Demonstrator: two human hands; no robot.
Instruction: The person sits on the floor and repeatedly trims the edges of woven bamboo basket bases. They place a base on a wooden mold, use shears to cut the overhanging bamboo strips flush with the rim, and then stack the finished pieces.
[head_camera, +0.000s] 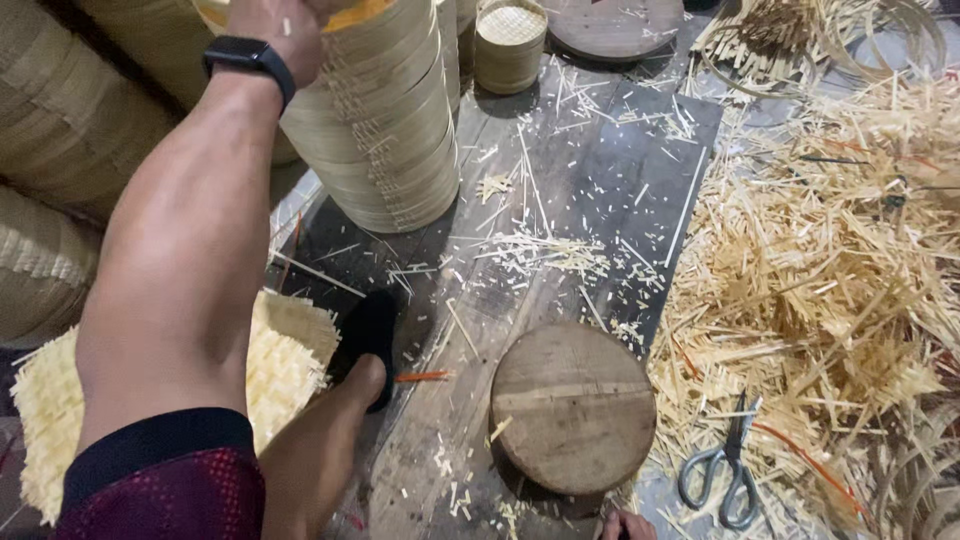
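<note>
My left hand (268, 22) reaches up onto the top of a tall stack of bamboo steamer rings (390, 130), at its yellow upper rim. A black watch (248, 57) sits on that wrist. The fingers run out of the picture, so their grip is hidden. Only a sliver of my right hand (628, 525) shows at the bottom edge, just below a round wooden block (572, 405). My foot in a black slipper (368, 335) rests on the dark board (600, 190) between the stack and the block.
Grey scissors (722, 470) lie right of the block beside a big heap of bamboo slivers (830, 260). A pale woven mat (285, 365) lies at left. A small steamer (510, 40) and a wooden disc (615, 22) stand at the back. More steamer stacks (60, 120) are at left.
</note>
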